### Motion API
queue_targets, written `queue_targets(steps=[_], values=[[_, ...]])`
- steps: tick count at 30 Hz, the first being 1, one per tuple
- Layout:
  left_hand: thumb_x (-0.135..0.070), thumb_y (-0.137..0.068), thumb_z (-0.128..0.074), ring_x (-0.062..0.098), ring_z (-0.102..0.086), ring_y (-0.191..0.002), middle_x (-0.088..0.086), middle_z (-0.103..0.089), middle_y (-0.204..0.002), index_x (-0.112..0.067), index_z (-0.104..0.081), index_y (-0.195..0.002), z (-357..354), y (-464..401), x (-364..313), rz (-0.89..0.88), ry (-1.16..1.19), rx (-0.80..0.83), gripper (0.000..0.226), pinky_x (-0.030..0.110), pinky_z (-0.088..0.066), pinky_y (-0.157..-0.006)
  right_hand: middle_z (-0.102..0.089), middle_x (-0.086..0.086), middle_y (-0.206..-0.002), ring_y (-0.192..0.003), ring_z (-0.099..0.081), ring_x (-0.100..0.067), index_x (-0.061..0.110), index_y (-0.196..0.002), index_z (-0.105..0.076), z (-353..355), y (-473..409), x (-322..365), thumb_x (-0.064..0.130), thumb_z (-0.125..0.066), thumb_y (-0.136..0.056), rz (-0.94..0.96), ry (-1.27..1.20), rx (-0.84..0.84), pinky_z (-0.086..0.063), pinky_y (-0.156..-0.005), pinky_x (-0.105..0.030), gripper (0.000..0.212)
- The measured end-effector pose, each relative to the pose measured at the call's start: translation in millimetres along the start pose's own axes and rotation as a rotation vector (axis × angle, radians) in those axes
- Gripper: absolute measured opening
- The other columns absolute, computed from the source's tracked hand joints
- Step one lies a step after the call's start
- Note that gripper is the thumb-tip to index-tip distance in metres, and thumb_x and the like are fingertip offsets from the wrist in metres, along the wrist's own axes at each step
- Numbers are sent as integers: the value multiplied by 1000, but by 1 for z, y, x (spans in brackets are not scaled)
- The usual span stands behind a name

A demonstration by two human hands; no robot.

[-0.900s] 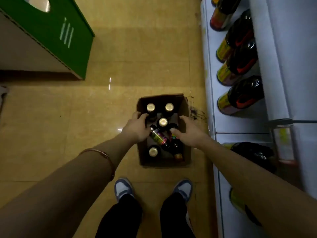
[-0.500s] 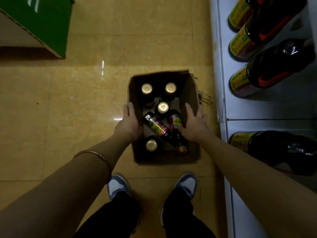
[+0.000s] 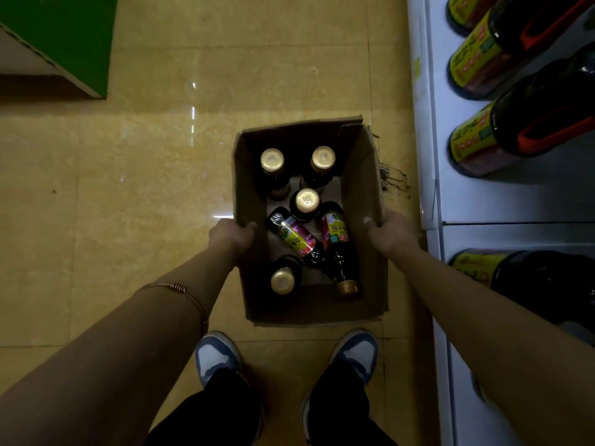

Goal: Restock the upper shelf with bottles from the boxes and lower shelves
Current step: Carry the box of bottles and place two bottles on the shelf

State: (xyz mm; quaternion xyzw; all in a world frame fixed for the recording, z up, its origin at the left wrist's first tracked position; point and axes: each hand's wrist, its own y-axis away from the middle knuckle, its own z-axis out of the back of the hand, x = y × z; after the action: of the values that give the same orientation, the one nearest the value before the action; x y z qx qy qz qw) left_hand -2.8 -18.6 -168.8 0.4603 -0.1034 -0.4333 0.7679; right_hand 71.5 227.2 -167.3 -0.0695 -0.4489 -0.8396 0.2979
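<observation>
Your left hand (image 3: 230,235) and right hand (image 3: 388,231) each grip a side wall of the cardboard box (image 3: 309,312) on the floor by your shoes. Six bottles (image 3: 294,236) wait inside, two lying down. Probably none has reached the upper shelf, which is out of view.

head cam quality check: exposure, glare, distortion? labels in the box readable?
Head view: dim and underexposed, arms and trousers near-black. Small glare streaks on the floor. Wide-angle bend along the shelf edge. Gold caps catch light; the two lying bottles' labels show colour but print is too soft to read. Both the left hand and right hand on the box look sharp.
</observation>
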Motion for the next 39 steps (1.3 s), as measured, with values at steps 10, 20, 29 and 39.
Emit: queue_targets(steps=[10, 20, 29, 39], values=[[-20, -99, -50, 40, -62, -100, 26, -62, -112, 7, -57, -113, 17, 26, 0, -88, -140, -10, 31, 47, -54, -86, -55, -9, -88, -76, -52, -18, 0, -112, -61, 15, 14, 2, 19, -47, -102, 61, 187, 61, -32, -53, -24, 25], [-23, -99, -49, 37, -66, -90, 25, -65, -104, 6, -60, -106, 79, 111, -19, -165, -246, 66, 31, 40, -56, -76, -61, -23, -98, -97, -59, -38, -5, -103, -63, 71, 106, 24, 21, -47, -102, 50, 237, 57, -45, -77, -37, 31], [-28, -100, -49, 35, -63, -94, 21, -64, -103, 4, -60, -106, 184, 213, -50, -272, -346, 62, 34, 38, -52, -80, -62, -29, -107, -104, -57, -42, -6, -107, -63, 140, 208, 86, 25, -49, -101, 84, 241, -32, -44, -78, -38, 35], [-26, -99, -52, 30, -60, -73, 15, -59, -76, -2, -55, -72, 335, 306, -81, -380, -376, 18, 36, 29, -42, -55, -61, -26, -120, -115, -54, -41, -7, -115, -62, 207, 311, 205, 25, -51, -100, 183, 268, -85, -47, -96, -46, 37]])
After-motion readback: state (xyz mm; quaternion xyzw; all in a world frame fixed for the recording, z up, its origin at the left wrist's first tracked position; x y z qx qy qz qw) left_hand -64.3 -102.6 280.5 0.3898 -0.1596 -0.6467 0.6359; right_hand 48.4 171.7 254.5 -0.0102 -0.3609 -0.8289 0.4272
